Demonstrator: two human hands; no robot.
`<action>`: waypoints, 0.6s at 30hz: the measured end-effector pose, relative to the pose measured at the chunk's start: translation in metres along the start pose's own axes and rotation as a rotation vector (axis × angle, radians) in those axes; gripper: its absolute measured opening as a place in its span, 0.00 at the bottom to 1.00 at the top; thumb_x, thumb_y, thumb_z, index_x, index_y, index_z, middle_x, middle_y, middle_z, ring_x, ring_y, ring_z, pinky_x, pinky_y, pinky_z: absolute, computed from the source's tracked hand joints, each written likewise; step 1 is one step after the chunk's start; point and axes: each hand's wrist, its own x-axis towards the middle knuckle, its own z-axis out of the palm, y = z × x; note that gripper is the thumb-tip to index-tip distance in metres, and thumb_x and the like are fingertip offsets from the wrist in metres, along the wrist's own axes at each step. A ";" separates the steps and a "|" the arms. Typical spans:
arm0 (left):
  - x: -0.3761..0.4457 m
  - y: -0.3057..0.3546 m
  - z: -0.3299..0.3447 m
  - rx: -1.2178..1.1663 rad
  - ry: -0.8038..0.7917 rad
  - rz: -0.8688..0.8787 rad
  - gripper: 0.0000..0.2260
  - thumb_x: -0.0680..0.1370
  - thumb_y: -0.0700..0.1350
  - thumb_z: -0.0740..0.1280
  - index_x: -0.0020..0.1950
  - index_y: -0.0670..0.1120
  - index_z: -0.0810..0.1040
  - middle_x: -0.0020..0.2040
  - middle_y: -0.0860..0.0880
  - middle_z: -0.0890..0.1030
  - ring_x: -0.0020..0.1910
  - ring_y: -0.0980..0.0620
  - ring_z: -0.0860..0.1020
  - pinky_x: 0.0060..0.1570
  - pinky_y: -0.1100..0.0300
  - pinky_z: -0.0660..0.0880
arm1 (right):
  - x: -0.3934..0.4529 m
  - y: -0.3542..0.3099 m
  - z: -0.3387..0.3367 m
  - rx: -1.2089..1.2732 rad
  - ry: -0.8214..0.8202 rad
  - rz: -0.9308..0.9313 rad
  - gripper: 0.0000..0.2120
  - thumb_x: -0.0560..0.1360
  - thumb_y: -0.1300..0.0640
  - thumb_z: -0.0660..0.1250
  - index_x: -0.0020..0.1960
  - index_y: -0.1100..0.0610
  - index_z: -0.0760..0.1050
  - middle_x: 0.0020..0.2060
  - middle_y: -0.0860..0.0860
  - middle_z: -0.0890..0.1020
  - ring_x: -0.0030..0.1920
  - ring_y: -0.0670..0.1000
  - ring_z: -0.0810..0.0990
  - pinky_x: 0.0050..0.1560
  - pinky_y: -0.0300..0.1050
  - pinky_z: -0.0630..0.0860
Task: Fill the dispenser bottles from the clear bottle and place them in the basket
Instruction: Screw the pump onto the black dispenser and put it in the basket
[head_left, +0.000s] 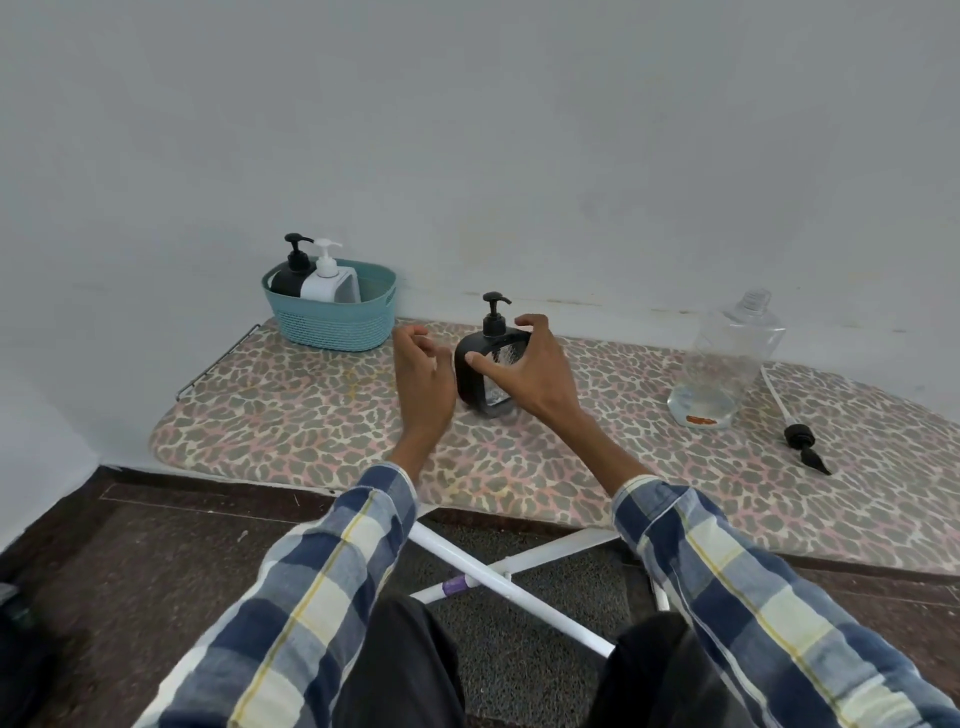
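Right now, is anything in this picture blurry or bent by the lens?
Head view: the left hand is smeared by motion blur; the right hand on the black dispenser bottle is sharper. The wide lens bows the ironing board edge. Light is soft and even, without harsh shadows.

Single head-worn wide-angle view, looking forward and down, close over the ironing board (322, 415) against the wall (467, 130).

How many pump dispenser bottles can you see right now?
3. A black bottle and a white bottle stand in the teal basket; the black dispenser stands on the board, right hand around it. None seem hidden.
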 end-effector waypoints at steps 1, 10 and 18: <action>0.008 -0.007 -0.010 0.059 -0.001 0.050 0.10 0.82 0.43 0.65 0.62 0.48 0.67 0.55 0.46 0.74 0.52 0.45 0.76 0.55 0.46 0.77 | 0.004 -0.004 -0.001 0.017 -0.020 -0.003 0.44 0.67 0.30 0.77 0.73 0.51 0.66 0.61 0.49 0.80 0.60 0.51 0.80 0.57 0.50 0.78; 0.063 -0.045 -0.081 0.417 0.175 0.218 0.16 0.79 0.45 0.67 0.64 0.40 0.70 0.63 0.40 0.72 0.63 0.40 0.72 0.61 0.47 0.70 | 0.032 -0.017 0.014 0.083 -0.338 -0.022 0.38 0.73 0.41 0.80 0.73 0.49 0.64 0.65 0.49 0.75 0.64 0.52 0.76 0.66 0.52 0.73; 0.082 -0.057 -0.088 0.463 0.288 -0.025 0.26 0.80 0.49 0.67 0.76 0.43 0.65 0.74 0.39 0.66 0.73 0.36 0.66 0.66 0.35 0.70 | 0.061 -0.047 0.017 -0.142 -0.362 -0.078 0.44 0.69 0.34 0.80 0.75 0.51 0.65 0.61 0.48 0.76 0.59 0.53 0.78 0.58 0.50 0.75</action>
